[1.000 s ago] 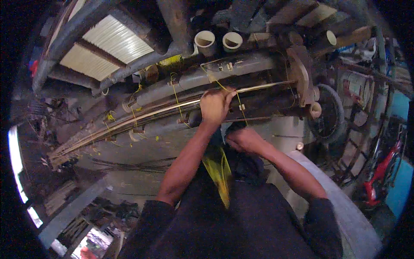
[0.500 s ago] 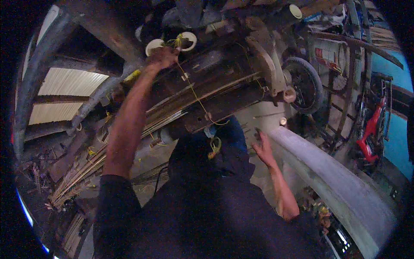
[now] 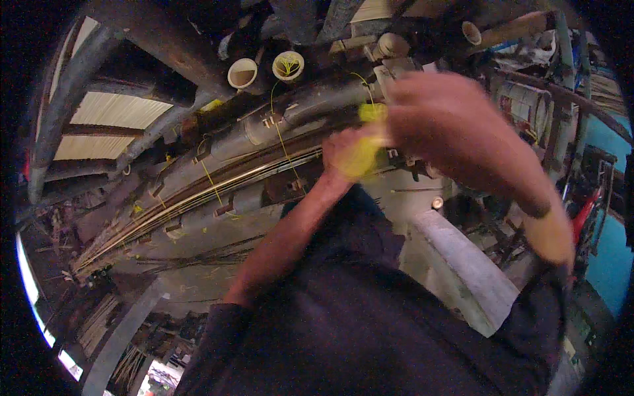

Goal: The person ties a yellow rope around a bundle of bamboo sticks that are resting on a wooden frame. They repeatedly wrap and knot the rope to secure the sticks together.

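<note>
My left hand [image 3: 343,150] is closed around a blurred bundle of yellow cord [image 3: 364,158], over the right part of a long wooden beam. Just right of it, my right hand [image 3: 426,99] crosses close above, smeared by motion, its fingers hidden. Another patch of yellow [image 3: 371,112] shows between the hands. Thin sticks [image 3: 264,170] lie lengthwise along the beam [image 3: 264,122]. A yellow cord [image 3: 282,142] runs across the sticks, and a second yellow cord [image 3: 210,177] crosses them further left.
Behind the beam stand two round white-rimmed holders: one [image 3: 242,74] on the left and another [image 3: 288,66] containing yellow cord. A pale plank [image 3: 462,264] slopes away at the right. A red frame [image 3: 584,214] is by the blue wall [image 3: 604,274].
My left hand has come from the white-rimmed holders down and right to the beam. My right hand has risen from beside the plank to meet it. The view has shifted.
</note>
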{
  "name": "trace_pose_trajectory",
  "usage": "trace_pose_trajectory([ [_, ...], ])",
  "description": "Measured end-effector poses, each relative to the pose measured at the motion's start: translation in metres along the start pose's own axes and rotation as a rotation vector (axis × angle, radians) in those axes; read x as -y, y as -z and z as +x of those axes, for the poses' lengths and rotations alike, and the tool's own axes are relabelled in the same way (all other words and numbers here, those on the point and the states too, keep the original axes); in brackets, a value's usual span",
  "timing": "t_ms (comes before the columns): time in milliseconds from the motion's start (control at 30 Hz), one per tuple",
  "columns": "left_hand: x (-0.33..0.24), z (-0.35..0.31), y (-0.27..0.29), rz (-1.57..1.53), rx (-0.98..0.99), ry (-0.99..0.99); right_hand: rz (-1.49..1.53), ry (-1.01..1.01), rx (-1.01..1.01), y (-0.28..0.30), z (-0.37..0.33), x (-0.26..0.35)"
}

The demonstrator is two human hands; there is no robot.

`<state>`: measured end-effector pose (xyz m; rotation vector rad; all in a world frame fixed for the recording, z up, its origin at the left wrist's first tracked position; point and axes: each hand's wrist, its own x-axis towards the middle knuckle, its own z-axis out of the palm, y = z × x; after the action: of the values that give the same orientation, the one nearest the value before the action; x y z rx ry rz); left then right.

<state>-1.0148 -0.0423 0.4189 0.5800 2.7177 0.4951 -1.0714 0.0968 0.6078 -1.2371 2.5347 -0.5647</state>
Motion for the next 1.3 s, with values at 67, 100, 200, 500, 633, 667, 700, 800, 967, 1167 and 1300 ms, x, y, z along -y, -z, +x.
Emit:
trace_pose_trajectory([
  [67,-0.002,0.011,-0.034,-0.183,-0.591,-0.085,0.078,0.267,0.104,-0.008,0.061,-0.001],
  [100,-0.009,0.002,-0.023,-0.065,-0.441,-0.005,0.252,0.303,0.047,-0.021,0.075,-0.014],
  [200,0.0,0.01,-0.018,-0.181,-0.419,-0.019,0.068,-0.095,0.149,-0.028,0.105,-0.082],
  [500,-0.006,0.004,-0.004,-0.156,-0.187,0.057,0.95,0.063,-0.221,-0.131,-0.064,-0.013],
  [633,-0.014,0.02,0.024,-0.822,-0.313,0.028,0.643,-0.38,0.144,-0.242,-0.074,-0.01],
  [667,-0.024,0.037,0.054,-1.18,-0.303,0.029,0.695,-0.346,0.06,-0.254,-0.066,-0.012],
  [700,-0.025,0.062,0.079,-0.987,-0.319,-0.179,0.748,-0.339,-0.02,-0.26,-0.062,-0.009],
  [800,0.004,0.129,0.088,-0.803,-0.294,0.08,0.45,-0.516,0.382,-0.215,-0.075,0.006],
  [967,0.061,0.151,0.022,-0.659,-0.285,0.323,0.935,-0.476,-0.311,-0.209,-0.134,-0.03],
  [1167,0.182,0.106,0.069,-0.373,-0.172,0.042,0.565,-1.527,-0.702,-0.268,-0.357,0.006],
  [1300,0.249,-0.001,0.11,-0.319,-0.165,0.085,1.208,-1.44,-0.389,-0.324,-0.249,0.144],
])
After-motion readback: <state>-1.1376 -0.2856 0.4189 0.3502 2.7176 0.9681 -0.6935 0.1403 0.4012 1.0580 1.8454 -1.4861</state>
